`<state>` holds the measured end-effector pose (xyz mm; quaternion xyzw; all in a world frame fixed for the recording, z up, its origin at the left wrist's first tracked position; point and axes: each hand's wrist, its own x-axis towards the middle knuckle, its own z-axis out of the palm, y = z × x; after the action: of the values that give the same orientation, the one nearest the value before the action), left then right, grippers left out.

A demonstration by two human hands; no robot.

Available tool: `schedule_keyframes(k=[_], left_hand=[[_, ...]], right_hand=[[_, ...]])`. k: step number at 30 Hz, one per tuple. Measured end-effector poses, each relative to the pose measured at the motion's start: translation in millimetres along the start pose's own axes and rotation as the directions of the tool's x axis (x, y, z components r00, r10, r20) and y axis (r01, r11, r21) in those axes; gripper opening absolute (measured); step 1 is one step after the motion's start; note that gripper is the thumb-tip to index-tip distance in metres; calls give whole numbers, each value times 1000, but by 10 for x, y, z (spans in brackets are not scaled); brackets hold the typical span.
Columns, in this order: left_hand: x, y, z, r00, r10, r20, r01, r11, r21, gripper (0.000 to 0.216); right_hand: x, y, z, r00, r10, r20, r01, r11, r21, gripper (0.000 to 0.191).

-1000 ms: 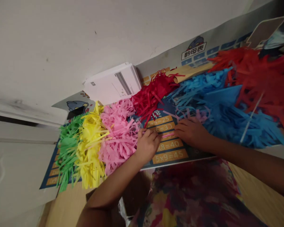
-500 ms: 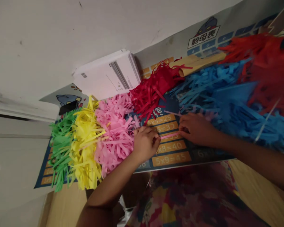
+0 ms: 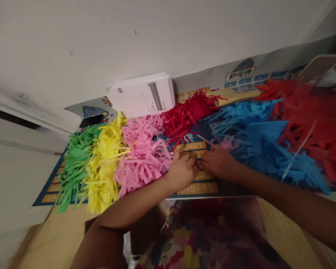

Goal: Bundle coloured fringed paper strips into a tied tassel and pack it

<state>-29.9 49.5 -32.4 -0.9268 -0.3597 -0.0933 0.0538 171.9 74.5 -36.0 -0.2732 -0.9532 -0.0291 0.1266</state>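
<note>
My left hand [image 3: 183,170] is closed over the number chart [image 3: 197,188], its fingertips pinched together. Facing it, almost touching, my right hand [image 3: 220,163] pinches too. The pink paper strip stretched between them a moment ago is now mostly hidden by the fingers. Just left of my left hand lies a pile of pink paper strips [image 3: 141,164]. A dark red bundle of strips [image 3: 189,114] sits beyond my hands. Near the right hand are a loose pale pink strip [image 3: 204,139] and a heap of blue strips [image 3: 257,149].
Yellow strips [image 3: 105,160] and green strips [image 3: 80,160] lie at the left. Bright red strips [image 3: 313,119] are heaped at the right. A white box with a barcode [image 3: 140,95] leans by the wall [image 3: 156,33]. A dark phone-like object [image 3: 92,120] lies behind the green strips.
My hands have come closer together, and the pink paper strip between them has gone from sight. The whole view has shifted and tilted slightly.
</note>
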Motion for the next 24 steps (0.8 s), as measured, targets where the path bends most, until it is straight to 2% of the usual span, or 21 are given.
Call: schedule_keyframes(k=[3, 5, 6, 8, 10, 12, 14, 16, 18, 20, 22, 24], left_hand=[[20, -17, -5, 1000, -18, -21, 19, 999, 26, 23], [-29, -16, -135, 996, -34, -87, 36, 999, 28, 22], [-73, -4, -236, 987, -36, -155, 39, 999, 14, 22], [-175, 45, -477, 940, -31, -339, 21, 999, -33, 23], [-256, 115, -702, 878, 1, -478, -34, 998, -61, 25], [-286, 189, -846, 847, 8, -532, -66, 994, -91, 25], [-267, 265, -886, 844, -36, -536, -61, 985, -163, 23], [-220, 344, -846, 837, -164, -522, 9, 958, -286, 15], [-161, 421, -771, 804, -331, -494, 106, 897, -428, 17], [-105, 487, -697, 757, -460, -464, 155, 816, -557, 25], [-62, 534, -639, 721, -531, -446, 134, 738, -662, 27], [-40, 565, -599, 697, -576, -427, 102, 669, -736, 23]], right_hand=[[34, -65, -106, 999, 35, -26, -36, 997, -63, 35], [12, -178, -246, 991, 100, -89, -106, 992, -69, 34], [-10, -251, -333, 978, 159, -135, -163, 987, -14, 32], [-56, -394, -523, 932, 315, -180, -268, 932, 242, 27], [-81, -485, -691, 894, 438, -93, -311, 757, 575, 22], [-75, -499, -793, 876, 480, 37, -316, 516, 797, 18], [-57, -471, -817, 861, 494, 117, -290, 290, 912, 16], [-48, -453, -785, 849, 503, 163, -252, 114, 961, 17], [-54, -474, -723, 823, 531, 200, -231, -8, 973, 18], [-72, -527, -648, 773, 594, 224, -211, -93, 973, 21], [-93, -588, -568, 708, 669, 226, -160, -159, 974, 24], [-109, -633, -493, 647, 731, 217, -115, -188, 975, 26]])
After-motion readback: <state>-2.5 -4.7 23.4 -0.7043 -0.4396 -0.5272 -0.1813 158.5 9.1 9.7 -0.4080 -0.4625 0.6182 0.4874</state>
